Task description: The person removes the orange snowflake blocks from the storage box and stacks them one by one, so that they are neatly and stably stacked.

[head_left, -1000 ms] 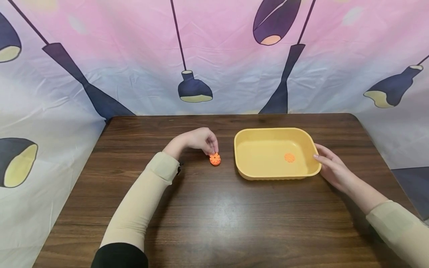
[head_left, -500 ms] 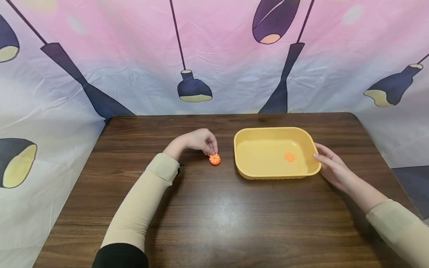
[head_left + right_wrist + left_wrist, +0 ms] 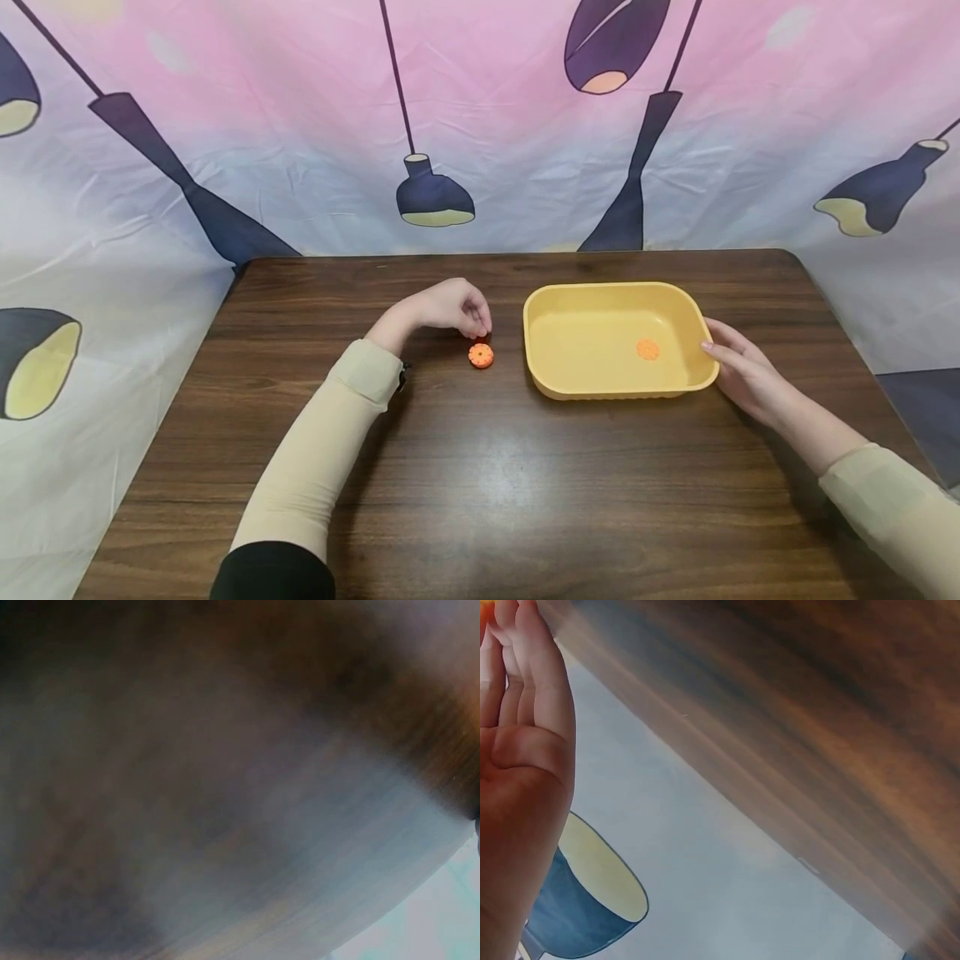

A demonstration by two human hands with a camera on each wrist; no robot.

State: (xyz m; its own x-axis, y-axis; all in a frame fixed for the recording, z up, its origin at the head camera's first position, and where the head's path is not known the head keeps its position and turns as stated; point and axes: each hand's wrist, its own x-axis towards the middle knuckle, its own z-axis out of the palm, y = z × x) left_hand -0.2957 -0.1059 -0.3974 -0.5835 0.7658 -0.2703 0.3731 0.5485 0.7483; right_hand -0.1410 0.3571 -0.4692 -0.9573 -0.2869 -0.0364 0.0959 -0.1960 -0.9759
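Observation:
In the head view my left hand (image 3: 452, 306) is raised just above a small orange notched disc (image 3: 481, 356) on the wooden table. Its fingertips seem to pinch another orange disc, mostly hidden; only a dark reddish edge (image 3: 480, 339) shows below them. In the left wrist view, a bit of orange (image 3: 486, 607) shows at the fingertips. My right hand (image 3: 746, 375) grips the right end of a yellow plastic basin (image 3: 585, 392), thumb on the rim, fingers behind the wall. One flat orange notched disc (image 3: 648, 349) lies inside the basin. The right wrist view is too blurred to tell.
The brown wooden table (image 3: 480, 500) ends at a back edge just behind the basin. Beyond it hangs a pink, white and blue cloth (image 3: 300, 125) printed with lamps.
My left fingertips have lifted slightly away from the orange stack, and the disc on the table now shows more fully. The right hand and the basin keep their places.

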